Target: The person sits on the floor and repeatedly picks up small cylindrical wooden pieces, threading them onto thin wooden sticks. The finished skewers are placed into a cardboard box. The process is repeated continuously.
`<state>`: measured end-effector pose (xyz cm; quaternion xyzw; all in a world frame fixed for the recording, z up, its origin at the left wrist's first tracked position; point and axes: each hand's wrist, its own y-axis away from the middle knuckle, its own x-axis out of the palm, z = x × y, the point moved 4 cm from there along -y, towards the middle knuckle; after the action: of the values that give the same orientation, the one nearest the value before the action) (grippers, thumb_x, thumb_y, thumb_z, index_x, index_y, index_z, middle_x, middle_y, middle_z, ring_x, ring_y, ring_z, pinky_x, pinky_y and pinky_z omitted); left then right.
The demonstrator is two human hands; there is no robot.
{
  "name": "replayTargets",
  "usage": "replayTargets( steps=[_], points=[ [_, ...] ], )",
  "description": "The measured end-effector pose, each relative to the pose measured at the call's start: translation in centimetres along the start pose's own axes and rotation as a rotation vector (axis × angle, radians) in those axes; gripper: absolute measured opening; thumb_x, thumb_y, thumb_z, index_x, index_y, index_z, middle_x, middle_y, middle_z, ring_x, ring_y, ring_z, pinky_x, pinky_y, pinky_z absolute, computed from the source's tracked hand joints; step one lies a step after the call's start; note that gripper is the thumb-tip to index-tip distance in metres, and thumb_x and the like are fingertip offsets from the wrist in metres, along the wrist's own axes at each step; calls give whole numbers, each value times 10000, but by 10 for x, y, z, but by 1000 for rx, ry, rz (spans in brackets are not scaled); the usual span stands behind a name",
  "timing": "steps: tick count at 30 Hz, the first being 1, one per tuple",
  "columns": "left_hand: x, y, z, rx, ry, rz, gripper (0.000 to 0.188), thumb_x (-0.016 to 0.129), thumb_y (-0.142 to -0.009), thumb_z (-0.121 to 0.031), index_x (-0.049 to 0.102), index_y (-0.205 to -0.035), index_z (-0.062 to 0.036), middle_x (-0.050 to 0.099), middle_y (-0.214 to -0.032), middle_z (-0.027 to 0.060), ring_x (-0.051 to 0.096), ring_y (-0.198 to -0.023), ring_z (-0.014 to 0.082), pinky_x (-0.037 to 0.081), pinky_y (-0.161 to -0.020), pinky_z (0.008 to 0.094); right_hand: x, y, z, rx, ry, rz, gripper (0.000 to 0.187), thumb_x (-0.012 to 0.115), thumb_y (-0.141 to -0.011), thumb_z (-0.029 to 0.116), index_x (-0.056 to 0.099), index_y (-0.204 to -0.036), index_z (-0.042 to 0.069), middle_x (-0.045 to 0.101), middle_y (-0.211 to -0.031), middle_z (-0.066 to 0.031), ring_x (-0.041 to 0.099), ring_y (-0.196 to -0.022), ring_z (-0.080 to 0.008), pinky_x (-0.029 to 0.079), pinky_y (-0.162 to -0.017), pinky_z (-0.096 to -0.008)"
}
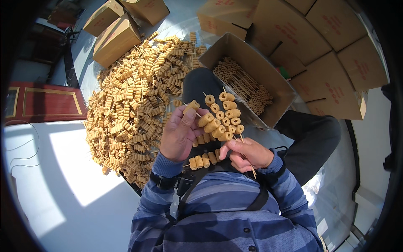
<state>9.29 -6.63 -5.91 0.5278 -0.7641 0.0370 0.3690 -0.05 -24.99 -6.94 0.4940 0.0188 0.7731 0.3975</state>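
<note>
My left hand (179,133) pinches a single skewer (192,106) with a tan ring-shaped piece near its tip. My right hand (247,153) grips a bundle of skewers (222,118) by their thin sticks; the tan rolled pieces fan out above the fingers. A further skewer of tan pieces (202,161) lies across my lap between the wrists. Both hands sit close together over my dark-trousered knee (200,85). A big heap of the same skewers (134,101) spreads on the floor to my left.
An open cardboard box (268,80) partly filled with skewers stands just beyond my knee. Closed cardboard boxes (331,50) stack at the right and others (114,38) at the upper left. A red cabinet (42,103) is at the left.
</note>
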Motion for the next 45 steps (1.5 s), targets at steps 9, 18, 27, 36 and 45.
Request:
replayTargets(
  steps=[9, 18, 27, 36, 45],
  points=[
    [10, 8, 7, -25, -89, 17, 374, 583, -1041, -258, 504, -1330, -33, 640, -1211, 110, 646, -1128, 223, 561, -947, 431, 3, 2, 1, -2, -73, 45, 495, 306, -1123, 374, 589, -1117, -33, 323, -489, 45, 279, -384, -60, 250, -379, -234],
    [6, 7, 7, -41, 19, 54, 361, 632, -1013, -230, 544, -1308, -42, 640, -1243, 69, 642, -1128, 221, 518, -999, 409, 4, 1, -1, -25, -30, 45, 513, 330, -1115, 400, 588, -1138, -42, 327, -503, 52, 280, -399, -58, 257, -393, -234],
    [25, 13, 27, -198, -51, 102, 348, 643, -1009, -176, 564, -1295, 5, 664, -1184, 84, 653, -1066, 170, 538, -967, 335, 5, 1, 0, -19, -74, 40, 492, 347, -1113, 394, 592, -1138, -32, 341, -508, 41, 291, -398, -66, 276, -396, -242],
    [28, 16, 24, -192, -73, 162, 242, 637, -1010, -151, 592, -1222, -43, 657, -1038, 56, 641, -879, 149, 530, -799, 288, 5, -1, 0, -63, -71, 57, 488, 343, -1112, 405, 588, -1118, -18, 344, -505, 38, 302, -390, -71, 282, -393, -243],
    [30, 14, 30, -152, -54, 112, 346, 675, -978, -141, 556, -1291, -50, 653, -1087, 32, 629, -865, 117, 533, -781, 269, 9, -3, -1, -77, -24, -8, 490, 349, -1108, 422, 584, -1080, -7, 342, -496, 35, 306, -388, -78, 288, -394, -242]
  ],
)
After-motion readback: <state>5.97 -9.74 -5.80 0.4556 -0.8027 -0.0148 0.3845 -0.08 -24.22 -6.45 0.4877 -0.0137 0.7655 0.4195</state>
